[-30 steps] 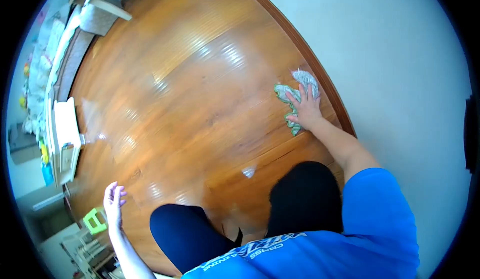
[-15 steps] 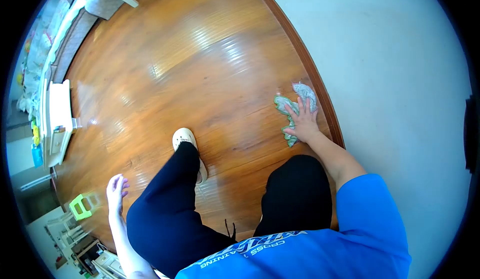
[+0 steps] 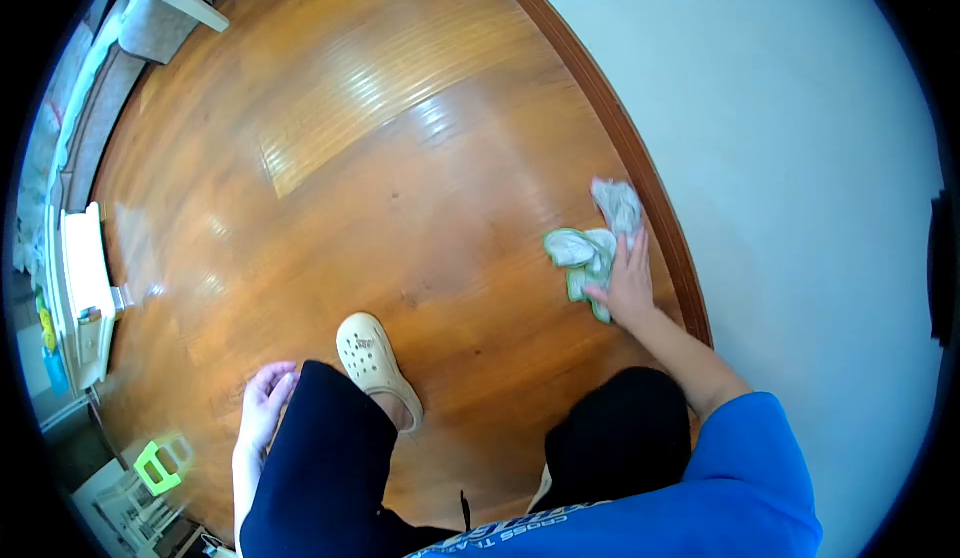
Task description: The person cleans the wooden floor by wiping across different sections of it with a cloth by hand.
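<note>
My right hand [image 3: 630, 283] presses down on a crumpled pale grey-green cloth [image 3: 582, 249] with green edging, lying on the wooden floor close to the skirting board. Its fingers are stretched out over the cloth and the thumb stands off to one side. Part of the cloth is hidden beneath the palm. A second whitish bunch of cloth [image 3: 617, 204] reaches up past the fingertips; whether it is the same piece I cannot tell. Beside my left knee hangs my left hand [image 3: 265, 403], loosely bent with the fingers a little apart and holding nothing.
The brown skirting board [image 3: 640, 156] curves along the pale wall [image 3: 780, 158] at right. My beige clog [image 3: 372, 360] stands on the floor [image 3: 460, 218]. At left are a white table [image 3: 85, 258], a grey sofa [image 3: 97, 123] and a green stool [image 3: 152, 468]; a white-legged seat [image 3: 180, 3] is at upper left.
My right hand has shifted nearer the wall side of the cloth, its fingers less spread, and the cloth's folds differ. My left hand has drawn in beside the knee. The whole view has shifted.
</note>
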`<control>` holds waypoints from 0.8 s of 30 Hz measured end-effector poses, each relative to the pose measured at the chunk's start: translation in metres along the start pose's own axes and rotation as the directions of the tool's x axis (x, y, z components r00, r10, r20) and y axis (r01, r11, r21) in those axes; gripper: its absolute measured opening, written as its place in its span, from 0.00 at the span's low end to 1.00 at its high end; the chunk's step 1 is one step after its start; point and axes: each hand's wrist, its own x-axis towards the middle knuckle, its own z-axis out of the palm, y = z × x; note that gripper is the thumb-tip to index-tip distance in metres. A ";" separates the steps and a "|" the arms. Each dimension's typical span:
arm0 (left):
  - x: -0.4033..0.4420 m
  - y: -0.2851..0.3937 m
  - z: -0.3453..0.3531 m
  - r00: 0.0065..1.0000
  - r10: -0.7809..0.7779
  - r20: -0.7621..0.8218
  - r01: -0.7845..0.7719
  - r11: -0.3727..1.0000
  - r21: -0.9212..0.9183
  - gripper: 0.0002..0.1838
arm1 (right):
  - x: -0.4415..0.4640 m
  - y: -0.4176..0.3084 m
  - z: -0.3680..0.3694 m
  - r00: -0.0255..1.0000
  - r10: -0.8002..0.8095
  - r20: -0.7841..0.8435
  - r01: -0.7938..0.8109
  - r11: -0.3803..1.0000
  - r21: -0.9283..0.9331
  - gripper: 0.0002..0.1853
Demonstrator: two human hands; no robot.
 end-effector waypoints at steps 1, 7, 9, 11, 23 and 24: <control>-0.003 0.001 -0.001 0.998 -0.054 -0.032 0.049 0.991 -0.125 0.14 | 0.031 -0.011 -0.004 0.998 -0.014 -0.066 0.010 0.998 -0.055 0.57; 0.001 -0.002 -0.014 0.975 -0.204 -0.086 0.154 0.905 -0.398 0.13 | 0.243 -0.086 -0.032 0.982 0.053 -0.183 -0.089 0.977 -0.194 0.54; 0.006 0.004 -0.013 0.980 -0.186 -0.071 0.136 0.887 -0.442 0.13 | 0.265 -0.127 -0.035 0.988 0.114 -0.108 -0.139 0.954 -0.264 0.55; 0.013 0.012 -0.009 0.987 -0.153 -0.057 0.111 0.885 -0.452 0.13 | 0.263 -0.161 -0.019 1.000 -0.012 -0.017 0.003 0.898 -0.440 0.56; 0.009 -0.024 -0.007 0.982 -0.190 -0.016 0.143 0.789 -0.598 0.14 | 0.014 -0.018 -0.035 0.942 -0.110 0.317 0.203 0.939 -0.277 0.49; 0.007 -0.025 -0.005 0.980 -0.201 -0.016 0.151 0.782 -0.604 0.14 | 0.025 -0.013 -0.036 0.954 -0.113 0.279 0.186 0.950 -0.250 0.48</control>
